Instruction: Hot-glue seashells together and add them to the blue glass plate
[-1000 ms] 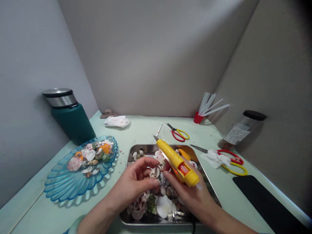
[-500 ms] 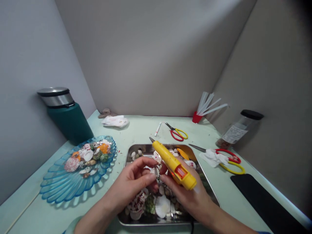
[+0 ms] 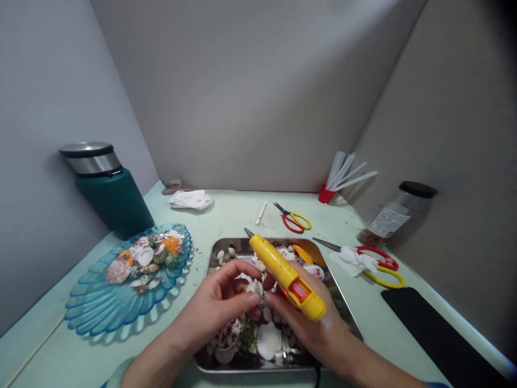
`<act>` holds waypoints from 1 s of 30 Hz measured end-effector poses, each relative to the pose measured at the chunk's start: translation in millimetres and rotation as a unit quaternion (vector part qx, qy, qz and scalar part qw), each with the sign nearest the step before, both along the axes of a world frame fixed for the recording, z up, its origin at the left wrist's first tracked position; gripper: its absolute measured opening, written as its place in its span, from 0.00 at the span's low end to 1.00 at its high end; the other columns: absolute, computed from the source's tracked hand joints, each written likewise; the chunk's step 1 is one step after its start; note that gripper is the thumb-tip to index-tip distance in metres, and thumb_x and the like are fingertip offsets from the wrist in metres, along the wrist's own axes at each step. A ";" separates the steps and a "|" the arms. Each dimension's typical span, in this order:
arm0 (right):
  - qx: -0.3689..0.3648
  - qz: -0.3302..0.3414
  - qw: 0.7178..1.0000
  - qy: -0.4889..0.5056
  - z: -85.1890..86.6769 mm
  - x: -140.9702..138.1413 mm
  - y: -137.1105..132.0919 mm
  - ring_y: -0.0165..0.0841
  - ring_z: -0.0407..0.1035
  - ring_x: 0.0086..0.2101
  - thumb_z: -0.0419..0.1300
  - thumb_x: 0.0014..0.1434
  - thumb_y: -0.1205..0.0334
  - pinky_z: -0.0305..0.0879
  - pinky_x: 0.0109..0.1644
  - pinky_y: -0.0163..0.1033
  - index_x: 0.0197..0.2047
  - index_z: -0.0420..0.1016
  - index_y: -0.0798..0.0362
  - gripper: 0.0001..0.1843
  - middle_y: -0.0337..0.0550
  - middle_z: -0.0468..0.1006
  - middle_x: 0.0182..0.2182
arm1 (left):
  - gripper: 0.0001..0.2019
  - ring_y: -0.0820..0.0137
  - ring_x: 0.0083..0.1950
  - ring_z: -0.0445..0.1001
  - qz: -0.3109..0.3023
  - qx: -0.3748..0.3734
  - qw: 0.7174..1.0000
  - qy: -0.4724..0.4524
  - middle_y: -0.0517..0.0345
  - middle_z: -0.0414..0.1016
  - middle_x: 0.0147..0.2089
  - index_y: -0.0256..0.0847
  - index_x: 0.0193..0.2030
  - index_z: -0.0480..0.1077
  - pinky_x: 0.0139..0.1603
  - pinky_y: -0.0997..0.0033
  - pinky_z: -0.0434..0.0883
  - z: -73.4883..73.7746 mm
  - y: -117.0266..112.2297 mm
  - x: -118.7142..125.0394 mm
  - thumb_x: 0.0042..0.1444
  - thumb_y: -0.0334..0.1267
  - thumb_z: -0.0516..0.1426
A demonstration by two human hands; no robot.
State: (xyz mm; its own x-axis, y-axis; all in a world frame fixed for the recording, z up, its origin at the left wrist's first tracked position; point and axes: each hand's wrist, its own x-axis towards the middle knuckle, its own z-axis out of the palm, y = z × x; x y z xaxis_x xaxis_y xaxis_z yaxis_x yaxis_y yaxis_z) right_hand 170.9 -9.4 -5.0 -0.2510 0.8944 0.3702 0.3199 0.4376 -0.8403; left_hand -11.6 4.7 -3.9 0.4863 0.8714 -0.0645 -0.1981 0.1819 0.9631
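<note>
Between the thumb and fingers of my left hand (image 3: 214,302) is a small white shell (image 3: 254,287), pinched over the tray. A yellow hot glue gun (image 3: 277,267) lies in the grip of my right hand (image 3: 323,334), its nozzle pointing up and to the left, away from the shell. My right thumb and fingertip also come up close to the shell; whether they touch it I cannot tell. Below both hands sits a metal tray (image 3: 242,371) of mixed shells, among them a white scallop shell (image 3: 269,341) and a red-speckled one (image 3: 228,335).
At left are a blue shell-shaped dish (image 3: 105,310) of shells and a green bottle (image 3: 115,202). Behind the tray lie a marker (image 3: 261,213) and small scissors (image 3: 293,222). To the right are larger scissors (image 3: 377,250) with tissue, glue sticks (image 3: 341,170), a jar (image 3: 390,218) and a black phone-like slab (image 3: 428,328).
The small shell has turned between my fingers and shows more of its white side. My right hand and the glue gun have shifted slightly left.
</note>
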 end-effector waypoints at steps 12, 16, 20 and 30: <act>0.016 -0.009 1.000 0.005 -4.9 -0.4 0.4 0.32 0.68 0.33 0.59 0.57 0.65 0.65 0.39 0.35 0.42 0.67 0.49 0.08 0.37 0.73 0.33 | 0.13 0.72 0.30 0.74 0.020 -0.001 0.999 0.025 0.58 0.77 0.30 0.40 0.44 0.69 0.37 0.69 0.70 0.5 -1.4 1.2 0.51 0.37 0.61; 0.020 -0.026 0.999 0.001 -6.7 -0.3 0.4 0.33 0.68 0.33 0.60 0.56 0.64 0.65 0.40 0.37 0.43 0.67 0.49 0.10 0.38 0.73 0.33 | 0.13 0.72 0.31 0.74 0.020 -0.002 0.999 0.026 0.58 0.77 0.32 0.41 0.46 0.70 0.38 0.69 0.69 -2.0 -1.0 -0.9 0.53 0.38 0.60; 0.020 -0.035 0.999 -0.009 -7.4 -0.1 0.7 0.34 0.68 0.32 0.60 0.56 0.63 0.65 0.39 0.37 0.43 0.68 0.49 0.11 0.38 0.73 0.32 | 0.16 0.72 0.31 0.74 0.015 -0.005 1.000 0.023 0.58 0.78 0.31 0.42 0.47 0.69 0.37 0.70 0.68 -2.6 -1.5 -2.5 0.50 0.36 0.62; 0.025 -0.039 0.999 -0.016 -8.7 0.5 1.2 0.33 0.68 0.34 0.61 0.55 0.63 0.64 0.41 0.38 0.40 0.68 0.49 0.08 0.38 0.73 0.33 | 0.16 0.73 0.30 0.73 0.032 -0.012 0.999 0.024 0.59 0.76 0.31 0.40 0.43 0.71 0.35 0.72 0.70 0.2 0.4 0.8 0.46 0.35 0.64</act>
